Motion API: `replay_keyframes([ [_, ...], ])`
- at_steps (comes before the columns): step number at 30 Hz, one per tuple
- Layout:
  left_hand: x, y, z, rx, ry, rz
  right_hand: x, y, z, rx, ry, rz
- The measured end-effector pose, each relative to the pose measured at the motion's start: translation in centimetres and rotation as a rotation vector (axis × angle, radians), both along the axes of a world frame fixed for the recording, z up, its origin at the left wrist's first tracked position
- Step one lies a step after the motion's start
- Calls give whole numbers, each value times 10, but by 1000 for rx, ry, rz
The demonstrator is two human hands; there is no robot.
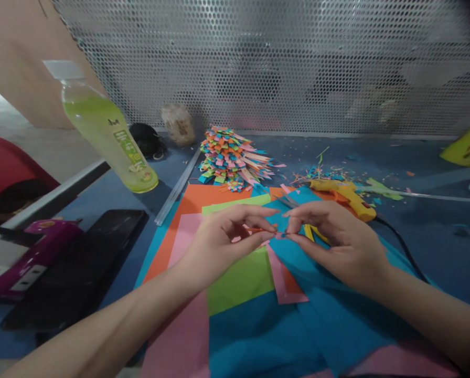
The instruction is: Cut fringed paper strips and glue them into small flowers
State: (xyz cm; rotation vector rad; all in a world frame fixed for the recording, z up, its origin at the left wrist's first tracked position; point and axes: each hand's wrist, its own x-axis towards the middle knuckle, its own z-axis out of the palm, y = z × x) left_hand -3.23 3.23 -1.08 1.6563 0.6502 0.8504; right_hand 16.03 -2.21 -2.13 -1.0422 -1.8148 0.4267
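Note:
Thumb and index finger of my left hand pinch a thin orange-red paper strip. My right hand also pinches, its fingertips on a tiny pink and blue paper piece at the strip's right end. Both hands are close together above sheets of coloured paper: green, pink, orange and blue. Behind them stands a cone of many small coloured paper strips, with a small paper flower at its base. Yellow-handled scissors lie partly hidden behind my right hand.
A yellow glue gun with a black cable lies at right, near paper scraps. At left are a tilted drink bottle, clear glue sticks, a black phone and a purple power strip. A perforated metal panel stands behind.

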Motion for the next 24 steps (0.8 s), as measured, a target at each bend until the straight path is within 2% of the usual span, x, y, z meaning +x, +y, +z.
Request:
replay_keyframes([
  [11, 1, 1, 0, -81, 39, 19, 0, 0, 1, -46, -7, 34],
  [24, 4, -2, 6, -48, -5, 0, -1, 0, 2, -14, -17, 45],
])
